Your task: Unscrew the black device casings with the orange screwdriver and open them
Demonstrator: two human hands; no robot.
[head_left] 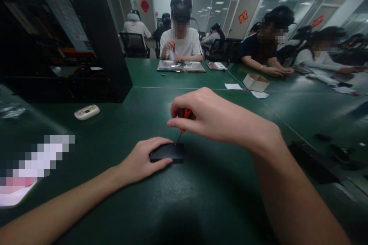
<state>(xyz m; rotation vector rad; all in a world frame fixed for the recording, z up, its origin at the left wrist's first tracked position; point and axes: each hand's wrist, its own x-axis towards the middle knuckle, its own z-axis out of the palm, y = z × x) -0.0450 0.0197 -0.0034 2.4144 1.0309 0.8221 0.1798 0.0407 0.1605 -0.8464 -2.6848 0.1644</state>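
Observation:
A flat black box-shaped device (168, 153) lies on the green table. My left hand (148, 157) grips its left end, thumb on the near side and fingers along the far side. Above it, my right hand (201, 113) is closed around the red and black handle of a screwdriver (186, 114). The shaft slants down, and its tip meets the far right part of the device's top. Whether a screw sits under the tip is too small to tell.
An open black computer case (115, 61) stands at the left, with a small white oval object (87, 112) before it. A small cardboard box (255, 82) and paper pieces lie at the back right. Dark parts (316, 160) are at the right. A co-worker (181, 42) sits opposite.

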